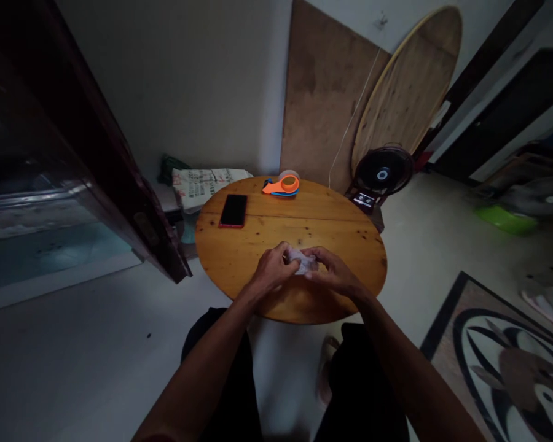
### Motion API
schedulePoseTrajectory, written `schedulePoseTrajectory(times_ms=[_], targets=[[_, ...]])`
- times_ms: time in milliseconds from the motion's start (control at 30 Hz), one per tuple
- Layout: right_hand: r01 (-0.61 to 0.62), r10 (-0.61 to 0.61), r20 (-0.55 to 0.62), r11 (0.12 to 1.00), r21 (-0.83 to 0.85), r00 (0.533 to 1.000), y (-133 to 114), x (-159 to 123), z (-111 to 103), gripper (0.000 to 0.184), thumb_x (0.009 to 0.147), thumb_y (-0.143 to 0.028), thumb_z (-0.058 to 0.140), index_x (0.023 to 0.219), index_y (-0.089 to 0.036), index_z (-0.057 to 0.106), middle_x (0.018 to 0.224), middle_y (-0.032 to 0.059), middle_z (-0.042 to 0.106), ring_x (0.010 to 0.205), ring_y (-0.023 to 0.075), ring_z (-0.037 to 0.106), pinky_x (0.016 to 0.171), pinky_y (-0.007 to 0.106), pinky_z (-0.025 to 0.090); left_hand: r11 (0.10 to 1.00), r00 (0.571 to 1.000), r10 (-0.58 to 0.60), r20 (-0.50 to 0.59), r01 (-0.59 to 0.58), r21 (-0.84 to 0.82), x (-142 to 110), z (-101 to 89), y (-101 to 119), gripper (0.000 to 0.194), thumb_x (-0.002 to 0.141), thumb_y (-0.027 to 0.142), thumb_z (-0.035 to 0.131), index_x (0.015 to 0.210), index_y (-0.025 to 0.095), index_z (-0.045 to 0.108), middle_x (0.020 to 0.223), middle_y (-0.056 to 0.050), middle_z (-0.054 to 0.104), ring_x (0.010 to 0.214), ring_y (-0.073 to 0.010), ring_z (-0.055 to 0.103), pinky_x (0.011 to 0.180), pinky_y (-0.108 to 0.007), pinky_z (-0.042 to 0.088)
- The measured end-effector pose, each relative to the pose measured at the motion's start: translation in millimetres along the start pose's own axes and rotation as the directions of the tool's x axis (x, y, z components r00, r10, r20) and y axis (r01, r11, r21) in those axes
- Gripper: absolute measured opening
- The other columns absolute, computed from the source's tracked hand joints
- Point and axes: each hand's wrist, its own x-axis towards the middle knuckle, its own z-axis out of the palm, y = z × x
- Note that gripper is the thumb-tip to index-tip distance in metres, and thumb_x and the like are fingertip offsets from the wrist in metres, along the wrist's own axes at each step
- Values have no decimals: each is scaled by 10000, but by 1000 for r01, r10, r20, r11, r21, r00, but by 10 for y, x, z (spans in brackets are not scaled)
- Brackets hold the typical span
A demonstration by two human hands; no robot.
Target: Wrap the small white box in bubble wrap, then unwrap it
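Between my two hands, just over the near half of the round wooden table (276, 230), is a small crumpled whitish piece (303, 262), like thin paper or plastic; its exact kind is too blurred to tell. My left hand (275, 267) pinches its left side with thumb and fingers. My right hand (332, 270) has thumb and fingers closed on its right side. Beyond them, toward the far edge, lies an orange and blue tape dispenser (282, 186). A dark phone (233, 210) with a red edge rests at the table's left.
A printed white sack (207, 184) sits behind the table's left edge. A black round fan-like appliance (382, 175) stands beyond the right edge. A brown board (327, 92) and a round wooden top (408, 86) lean on the wall. A patterned mat (502, 362) covers floor at right.
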Motion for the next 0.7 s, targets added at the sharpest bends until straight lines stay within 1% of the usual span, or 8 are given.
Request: schedulePoseTrajectory(times_ms=[67,167,233,300,400,467,533,700], targets=[[15,-15,13,1000,-23,1000,36,-4,18,531,734,-389,743,1204,-223,558,1199,78,625,1081,242,600,913,368,488,997,1000,-6,-26,8,75,13,-4,8,89,787,289,592,817,205,583,711,10,619,658,-150,563,607,-243,394],[-24,23,-29,999,-47,999,119,19,89,519,741,-369,726,1200,-212,543,1183,86,617,1041,239,600,879,365,495,988,996,57,-70,-46,145,36,-4,-1,121,828,312,575,825,200,620,781,-26,654,768,-182,595,696,-272,435],[-89,86,-87,995,-35,993,184,69,124,449,749,-358,709,1144,-206,557,1089,67,637,945,216,611,810,341,507,993,993,98,-71,-93,68,59,-1,-28,167,859,324,549,887,193,649,875,-44,676,854,-192,605,761,-283,458],[-135,135,-115,991,3,984,249,142,126,405,731,-356,718,1077,-201,575,998,41,643,877,199,607,765,322,507,990,994,106,-29,-108,-95,85,4,-65,234,873,330,534,1008,185,660,944,-50,687,877,-187,616,785,-283,480],[-156,163,-67,982,104,984,313,267,78,365,706,-366,731,995,-190,594,925,21,644,824,185,607,723,301,506,940,993,100,70,-72,-332,126,24,-121,381,818,272,593,1184,170,612,1032,-51,690,909,-180,636,821,-279,504],[-162,168,-21,971,177,986,326,343,39,352,707,-368,730,979,-185,603,910,19,654,805,178,615,701,290,511,903,992,96,83,-51,-427,152,45,-149,459,776,217,613,1230,158,583,1120,-63,675,987,-186,632,878,-287,502],[-164,168,-2,962,218,986,323,403,13,333,712,-372,724,963,-184,611,900,18,662,798,174,622,692,283,514,881,995,81,64,-42,-471,179,63,-171,454,773,209,606,1222,145,582,1161,-79,662,1029,-193,623,912,-301,495],[-146,150,0,960,240,989,348,463,31,314,741,-401,694,963,-186,635,902,13,667,807,172,626,695,274,514,877,998,18,62,14,-480,246,73,-219,347,795,255,598,1123,143,613,1095,-79,677,991,-191,633,890,-303,504]])
